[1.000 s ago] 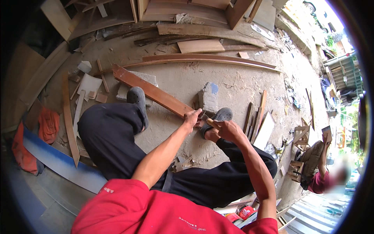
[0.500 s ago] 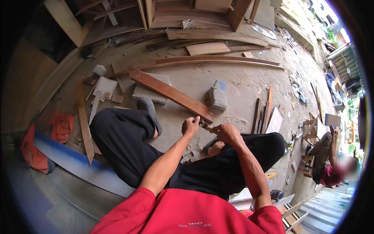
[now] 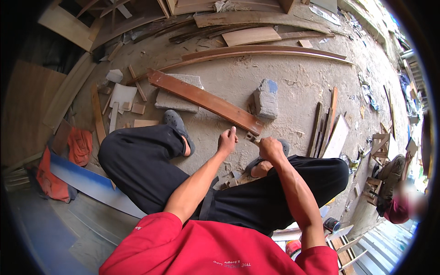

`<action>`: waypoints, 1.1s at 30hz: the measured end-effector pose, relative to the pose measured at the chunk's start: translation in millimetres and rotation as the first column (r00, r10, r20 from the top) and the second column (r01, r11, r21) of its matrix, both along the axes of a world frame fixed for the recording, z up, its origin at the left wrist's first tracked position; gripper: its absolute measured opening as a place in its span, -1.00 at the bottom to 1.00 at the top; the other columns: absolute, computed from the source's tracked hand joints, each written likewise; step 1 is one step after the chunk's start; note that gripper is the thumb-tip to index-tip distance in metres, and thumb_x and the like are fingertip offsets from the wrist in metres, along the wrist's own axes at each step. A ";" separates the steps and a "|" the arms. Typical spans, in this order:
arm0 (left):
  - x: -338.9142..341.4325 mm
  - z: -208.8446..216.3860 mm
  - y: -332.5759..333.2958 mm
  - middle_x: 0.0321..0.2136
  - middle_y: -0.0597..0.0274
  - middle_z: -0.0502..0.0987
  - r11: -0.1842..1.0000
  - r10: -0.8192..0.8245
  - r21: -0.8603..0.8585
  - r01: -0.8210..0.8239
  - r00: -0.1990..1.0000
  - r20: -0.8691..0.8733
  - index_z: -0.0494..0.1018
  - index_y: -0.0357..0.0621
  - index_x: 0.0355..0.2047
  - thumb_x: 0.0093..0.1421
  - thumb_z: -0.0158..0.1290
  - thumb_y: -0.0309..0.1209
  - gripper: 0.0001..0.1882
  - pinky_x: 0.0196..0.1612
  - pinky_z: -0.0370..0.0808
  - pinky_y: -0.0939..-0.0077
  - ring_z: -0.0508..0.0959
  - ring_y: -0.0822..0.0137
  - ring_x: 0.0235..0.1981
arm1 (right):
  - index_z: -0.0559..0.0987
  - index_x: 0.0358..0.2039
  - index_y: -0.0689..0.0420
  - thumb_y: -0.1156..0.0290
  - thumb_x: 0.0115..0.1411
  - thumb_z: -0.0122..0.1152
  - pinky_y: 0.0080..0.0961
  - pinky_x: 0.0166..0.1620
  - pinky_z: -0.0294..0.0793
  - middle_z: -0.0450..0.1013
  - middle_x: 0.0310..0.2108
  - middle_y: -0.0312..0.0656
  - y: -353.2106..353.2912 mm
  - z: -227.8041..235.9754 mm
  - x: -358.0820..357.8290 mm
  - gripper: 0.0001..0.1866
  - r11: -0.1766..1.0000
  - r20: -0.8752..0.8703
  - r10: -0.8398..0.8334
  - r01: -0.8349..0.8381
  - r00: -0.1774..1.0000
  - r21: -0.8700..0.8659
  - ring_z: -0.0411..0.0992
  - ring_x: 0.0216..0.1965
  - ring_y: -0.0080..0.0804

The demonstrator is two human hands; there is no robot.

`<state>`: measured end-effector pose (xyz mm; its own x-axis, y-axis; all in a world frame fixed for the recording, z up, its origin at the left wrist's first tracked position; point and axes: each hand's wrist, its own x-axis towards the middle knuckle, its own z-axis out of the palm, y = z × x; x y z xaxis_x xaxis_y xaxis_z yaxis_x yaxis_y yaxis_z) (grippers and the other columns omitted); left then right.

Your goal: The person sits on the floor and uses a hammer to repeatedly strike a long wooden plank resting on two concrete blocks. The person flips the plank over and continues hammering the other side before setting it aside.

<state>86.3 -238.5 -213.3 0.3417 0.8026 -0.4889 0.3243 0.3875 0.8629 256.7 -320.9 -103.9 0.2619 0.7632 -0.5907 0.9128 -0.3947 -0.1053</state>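
Observation:
A long reddish-brown wooden board (image 3: pixel 206 100) slants in front of me, its near right end low between my feet. Just beyond that end, my right hand (image 3: pixel 271 150) is wrapped round the handle of a small hammer (image 3: pixel 250 137), whose dark metal head points toward the board's end. My left hand (image 3: pixel 227 140) is closed beside the board's near edge, thumb up and fingers curled. Anything pinched in it is too small to make out. A pale block (image 3: pixel 181 91) lies under the board's far part; a grey block (image 3: pixel 266 99) with a blue patch stands beside its right end.
Long planks (image 3: pixel 266 51) lie across the floor farther off, near open wooden cabinets (image 3: pixel 201 6). Narrow strips (image 3: pixel 324 128) lie to the right. At the left are offcuts (image 3: pixel 138 108), orange cloth (image 3: pixel 79 146) and a blue-white panel (image 3: pixel 91 183). Another person (image 3: pixel 395 183) sits at far right.
My left hand has come away from the hammer's head and is now apart from it. My right hand has shifted slightly right with the hammer. The whole view has also shifted.

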 end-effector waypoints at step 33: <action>-27.2 -96.6 169.5 0.38 -0.04 -0.05 0.757 0.269 -0.597 -0.266 0.959 -0.086 -0.15 0.07 0.40 0.15 0.11 0.16 -0.01 0.29 0.22 0.02 0.10 -0.07 0.35 | 0.68 -0.23 0.11 0.44 0.07 0.12 -0.25 -0.13 0.59 0.59 -0.20 -0.01 -1.3 -55.1 34.9 -0.74 0.980 -0.109 -0.092 0.071 0.990 -0.184 0.57 -0.12 -0.08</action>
<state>59.1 -69.0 -310.0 0.1612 0.4078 -0.8988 0.1262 0.8947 0.4285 291.6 -322.2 -159.0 0.2405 0.6211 -0.7460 0.8624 -0.4894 -0.1294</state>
